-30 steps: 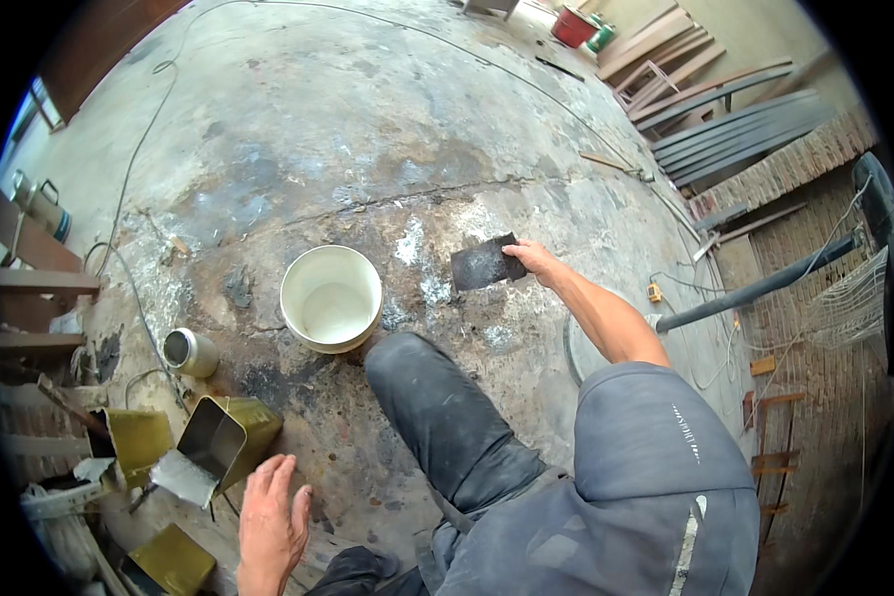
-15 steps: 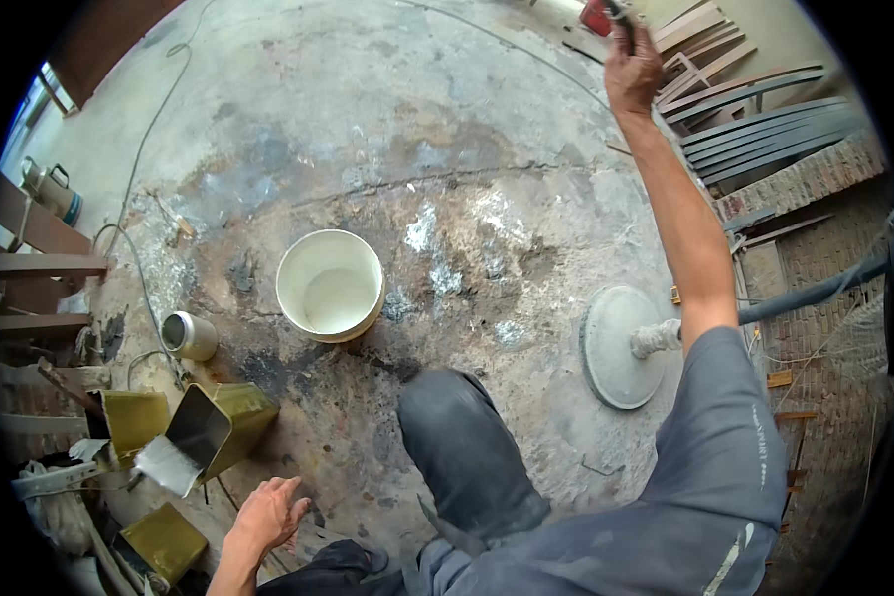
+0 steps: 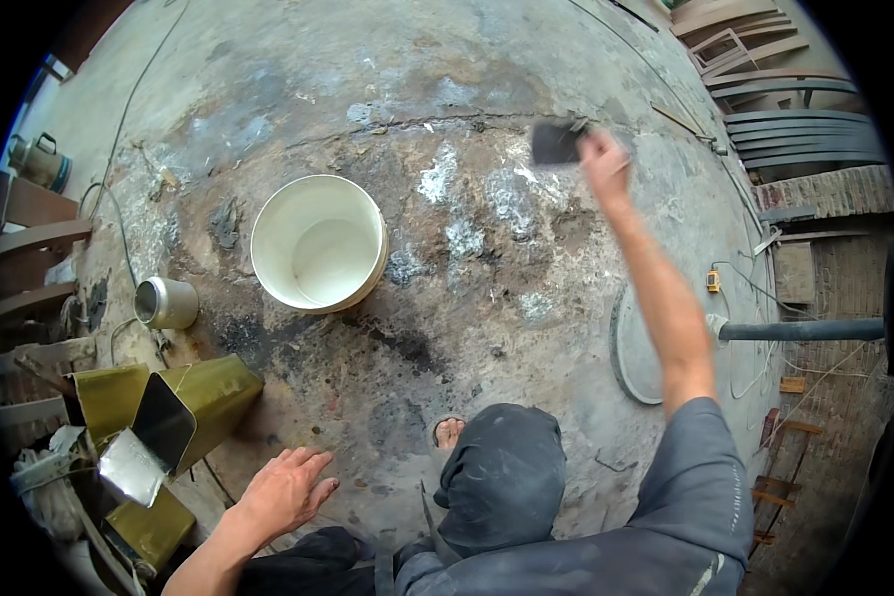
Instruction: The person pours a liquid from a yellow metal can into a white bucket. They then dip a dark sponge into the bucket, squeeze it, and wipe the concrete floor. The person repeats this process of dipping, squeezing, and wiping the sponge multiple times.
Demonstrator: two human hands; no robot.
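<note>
My right hand [image 3: 606, 164] is raised at the upper right, its fingers closed around a dark, flat, roughly rectangular object [image 3: 556, 145]. Motion blurs it, so its exact kind is unclear. Below and to the left, a white round bucket [image 3: 271, 236] stands on the floor with its mouth up; its pale inside wall and bottom show. Low on the left, my left hand [image 3: 283, 489] hangs above the floor, holding nothing, its fingers stretched out and slightly apart. The cut-open yellow-green tin [image 3: 219, 397] is the nearest thing to that hand.
A small metal can [image 3: 174, 303] lies tilted left of the bucket. Opened tins and scraps crowd the lower left. On the right are a round grey disc-shaped base [image 3: 631, 348] with a dark pole [image 3: 805, 330], cables, and stacked curved wooden pieces [image 3: 805, 134]. The stained concrete floor [image 3: 387, 417] is rough.
My right hand has come down and left from the top right with the dark object. My left hand has shifted slightly up and right. The view has shifted too.
</note>
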